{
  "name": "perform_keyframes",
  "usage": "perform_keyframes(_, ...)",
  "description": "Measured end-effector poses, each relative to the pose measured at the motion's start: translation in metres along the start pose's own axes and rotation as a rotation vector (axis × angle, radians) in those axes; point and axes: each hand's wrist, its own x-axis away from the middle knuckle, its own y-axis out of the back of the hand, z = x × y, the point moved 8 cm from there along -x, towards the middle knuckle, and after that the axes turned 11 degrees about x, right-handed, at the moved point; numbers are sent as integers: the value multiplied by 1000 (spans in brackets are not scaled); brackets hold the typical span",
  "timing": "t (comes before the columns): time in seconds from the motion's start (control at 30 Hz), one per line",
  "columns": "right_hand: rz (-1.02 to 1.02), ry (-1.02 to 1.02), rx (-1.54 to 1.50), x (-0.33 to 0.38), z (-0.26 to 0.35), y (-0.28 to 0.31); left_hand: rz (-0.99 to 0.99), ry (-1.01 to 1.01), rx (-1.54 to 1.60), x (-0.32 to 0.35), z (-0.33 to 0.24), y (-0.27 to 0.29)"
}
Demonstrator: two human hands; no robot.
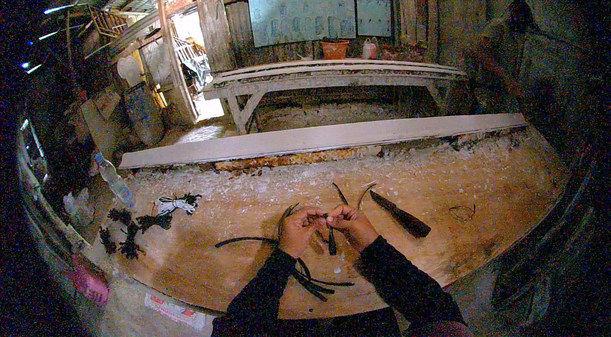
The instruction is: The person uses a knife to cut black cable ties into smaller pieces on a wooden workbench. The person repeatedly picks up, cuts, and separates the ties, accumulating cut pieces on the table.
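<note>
Over the middle of the wooden tabletop, my left hand (298,232) and my right hand (354,226) come together, their fingertips pinching a short black strip (331,243). One end of it dangles below the fingers; the pinched part is mostly hidden. Longer black strips (312,285) lie under and beside my left forearm, and another strip (245,241) sticks out to the left. A dark, broad-bladed knife (400,215) rests to the right of my right hand. Far to the left sit tied black bundles (130,233) and a white cord bundle (177,204).
A long pale board (318,138) stands along the table's far side, with white crumbs before it. A clear plastic bottle (114,179) is at the left edge. A thin loop (463,212) lies at right. Behind are a white bench (305,82) and a dim person (503,50).
</note>
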Motion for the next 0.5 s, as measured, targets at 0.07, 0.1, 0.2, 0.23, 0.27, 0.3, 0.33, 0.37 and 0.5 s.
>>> perform_keyframes(0.07,15,24,5,-4,5,0,45,44,29,-5,5,-1)
perform_keyframes(0.1,25,29,2,-4,6,-1,58,71,58,-5,8,-1)
perform_keyframes(0.2,11,46,-31,0,12,-5,99,141,180,-6,16,-3)
perform_keyframes(0.23,-1,51,-46,1,14,-6,114,159,244,-6,18,-5)
perform_keyframes(0.27,10,60,-21,1,16,-9,129,176,308,-6,19,-7)
perform_keyframes(0.3,20,69,3,1,18,-11,137,243,360,-5,24,-8)
perform_keyframes(0.33,30,78,28,1,20,-12,146,310,412,-3,28,-8)
perform_keyframes(0.37,46,73,48,1,20,-14,154,377,465,-2,33,-9)
perform_keyframes(0.5,74,88,99,1,20,-14,176,343,518,-2,29,-13)
